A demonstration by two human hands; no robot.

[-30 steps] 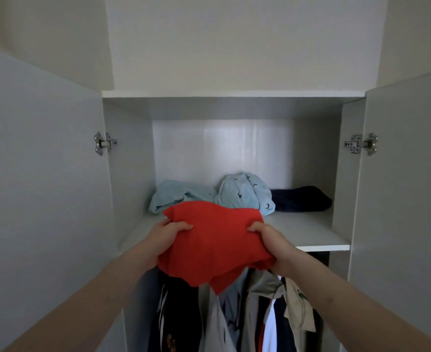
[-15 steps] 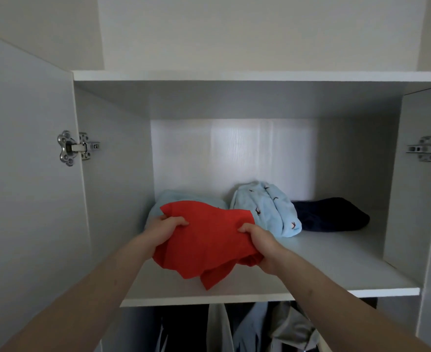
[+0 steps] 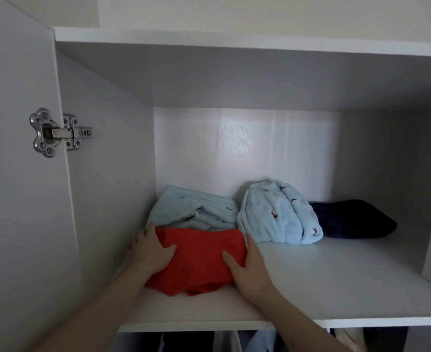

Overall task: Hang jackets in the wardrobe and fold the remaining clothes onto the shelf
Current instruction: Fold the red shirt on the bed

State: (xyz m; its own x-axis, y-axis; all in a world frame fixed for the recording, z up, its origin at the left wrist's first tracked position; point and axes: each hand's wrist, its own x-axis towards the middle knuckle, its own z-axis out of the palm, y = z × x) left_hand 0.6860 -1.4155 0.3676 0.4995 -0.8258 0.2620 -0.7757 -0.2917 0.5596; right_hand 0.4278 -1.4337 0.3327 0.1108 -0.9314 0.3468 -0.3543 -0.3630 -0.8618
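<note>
Head view: below the shelf (image 3: 336, 283), the hanging garments (image 3: 260, 341) are cut off and dim. A folded red garment (image 3: 201, 257) lies on the shelf's left front, touching a light-blue bundle (image 3: 196, 209) behind. The left hand (image 3: 149, 250) and the right hand (image 3: 250, 268) clasp its sides, fingers curved around it.

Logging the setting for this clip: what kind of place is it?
Likely a home bedroom wardrobe: a white shelf holding folded clothes such as the red garment, a hinged door, and hanging clothes below.
</note>
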